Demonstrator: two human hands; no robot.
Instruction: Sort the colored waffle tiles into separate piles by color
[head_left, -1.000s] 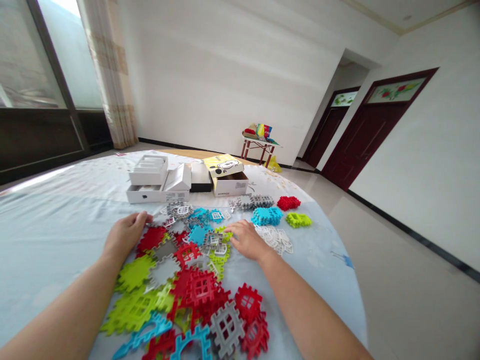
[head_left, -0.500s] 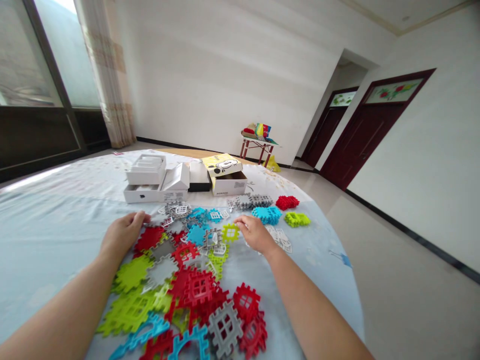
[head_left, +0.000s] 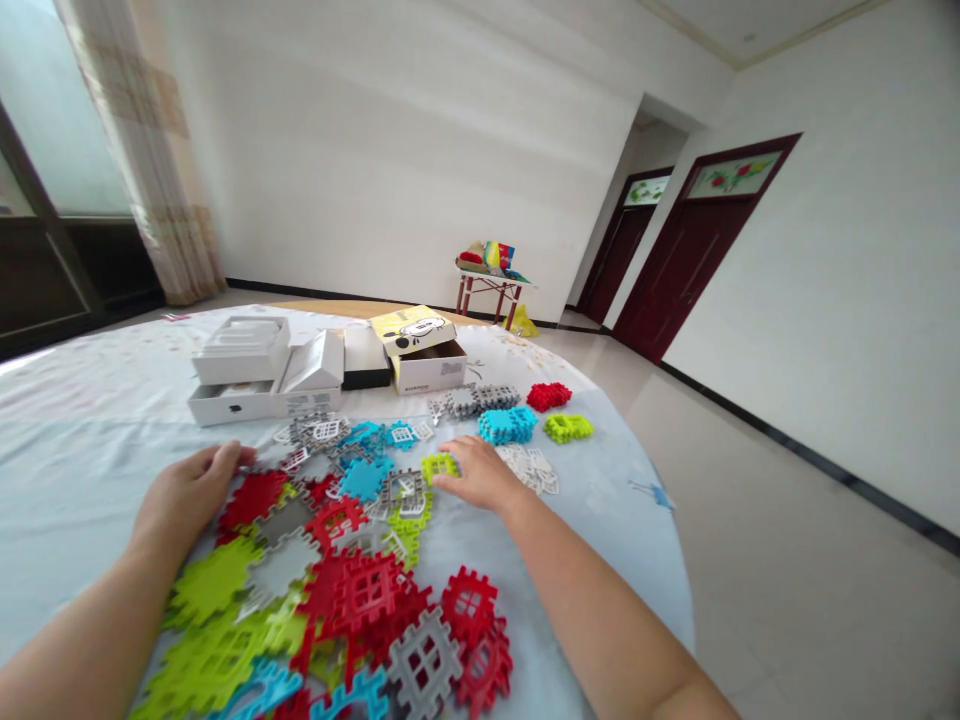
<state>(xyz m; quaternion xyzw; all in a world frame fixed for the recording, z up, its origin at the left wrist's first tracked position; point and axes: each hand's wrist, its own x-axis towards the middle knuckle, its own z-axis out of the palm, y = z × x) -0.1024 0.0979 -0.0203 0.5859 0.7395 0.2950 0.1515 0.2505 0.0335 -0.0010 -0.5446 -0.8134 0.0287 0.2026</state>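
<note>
In the head view, my right hand (head_left: 484, 474) pinches a yellow-green toothed building tile with a window grid (head_left: 438, 467) between thumb and fingers. It is just right of the loose pile. My left hand (head_left: 187, 492) rests at the pile's left edge, loosely bent, with nothing visible in it; its far fingers are partly hidden. Nearest to it lies a red tile (head_left: 253, 502). The pile also holds a grey window tile (head_left: 425, 662), a blue tile (head_left: 365, 479), a yellow-green tile (head_left: 214, 578) and small white window frames (head_left: 328, 430), overlapping each other.
Sorted stacks lie at the right: blue tiles (head_left: 507, 425), grey tiles (head_left: 480, 400), red tiles (head_left: 549, 396), yellow-green tiles (head_left: 568, 428) and white frames (head_left: 531, 468). White boxes (head_left: 244, 350) and a yellow-lidded box (head_left: 429, 370) stand behind. The round table's edge (head_left: 684, 560) curves at right.
The view has turned slightly, so the scene sits further left. My right hand still holds the yellow-green window tile, now tilted flatter. My left hand remains beside the pile.
</note>
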